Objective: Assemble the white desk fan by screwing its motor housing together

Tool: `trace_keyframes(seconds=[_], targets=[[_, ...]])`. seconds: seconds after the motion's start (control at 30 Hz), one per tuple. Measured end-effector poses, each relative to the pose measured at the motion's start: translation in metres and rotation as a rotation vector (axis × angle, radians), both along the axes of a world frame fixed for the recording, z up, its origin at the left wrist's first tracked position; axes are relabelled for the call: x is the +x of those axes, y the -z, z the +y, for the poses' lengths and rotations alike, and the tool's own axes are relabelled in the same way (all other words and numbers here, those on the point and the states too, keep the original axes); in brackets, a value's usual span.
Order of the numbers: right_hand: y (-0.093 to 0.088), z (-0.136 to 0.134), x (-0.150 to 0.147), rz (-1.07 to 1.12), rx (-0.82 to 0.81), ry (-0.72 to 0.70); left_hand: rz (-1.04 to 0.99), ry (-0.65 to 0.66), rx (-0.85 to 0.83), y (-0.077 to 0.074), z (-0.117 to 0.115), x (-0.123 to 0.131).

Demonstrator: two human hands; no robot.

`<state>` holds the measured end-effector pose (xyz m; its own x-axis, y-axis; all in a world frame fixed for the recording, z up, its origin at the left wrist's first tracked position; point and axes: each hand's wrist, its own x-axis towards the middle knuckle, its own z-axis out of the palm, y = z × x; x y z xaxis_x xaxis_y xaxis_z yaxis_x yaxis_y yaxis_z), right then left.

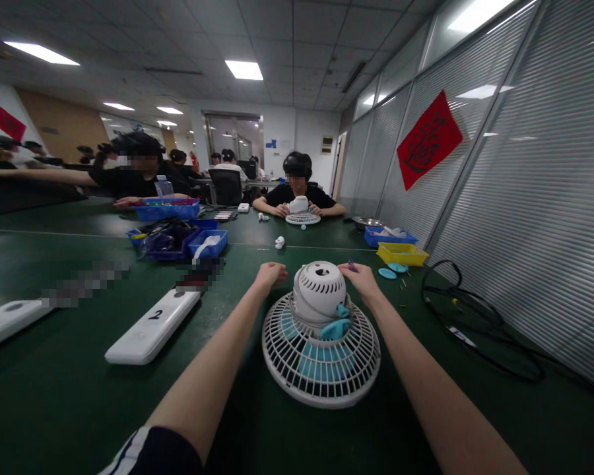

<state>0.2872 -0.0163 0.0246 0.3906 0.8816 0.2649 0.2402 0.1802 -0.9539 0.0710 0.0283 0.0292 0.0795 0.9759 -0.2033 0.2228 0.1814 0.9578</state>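
A white fan (321,293) lies grille-down on the green table before me. Teal blades show through its round grille, and a grey cord runs around the vented motor housing, which has a dark opening on top. Teal parts, one like a clip, sit at the housing's lower right. To the left of the housing is my left hand (271,276), fingers bent together; whatever they hold, if anything, is hidden. On the other side, my right hand (362,280) pinches a small purple object (352,266) whose kind I cannot make out.
Teal discs (387,273) and small screws lie at right, near a yellow tray (402,254), a blue tray (390,236) and a coiled black cable (475,323). Left are a white device marked 2 (151,328) and blue bins (208,244). A person opposite handles another fan (301,216).
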Motion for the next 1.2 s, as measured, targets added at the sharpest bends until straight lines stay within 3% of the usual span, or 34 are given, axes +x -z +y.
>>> trace_keyframes(seconds=[0.17, 0.33, 0.47, 0.63, 0.83, 1.03, 1.2], targets=[[-0.022, -0.001, 0.000, 0.033, 0.062, 0.020, 0.031, 0.094, -0.011, -0.022, -0.008, 0.006], [-0.069, -0.017, 0.000, 0.047, 0.143, 0.066, 0.027, 0.108, 0.088, -0.047, -0.025, 0.017], [-0.098, -0.040, -0.009, -0.065, 0.205, 0.111, -0.056, 0.056, 0.185, -0.059, -0.046, 0.020], [-0.114, -0.057, -0.026, -0.293, 0.205, -0.039, -0.227, -0.004, 0.227, -0.066, -0.067, 0.017], [-0.124, -0.065, -0.038, -0.540, 0.241, -0.154, -0.350, -0.173, 0.328, -0.057, -0.087, 0.027], [-0.121, -0.068, -0.045, -0.666, 0.215, -0.015, -0.343, -0.432, 0.526, -0.035, -0.126, 0.048], [-0.115, -0.071, -0.053, -0.657, 0.161, -0.049, -0.279, -0.397, 0.517, -0.022, -0.157, 0.058]])
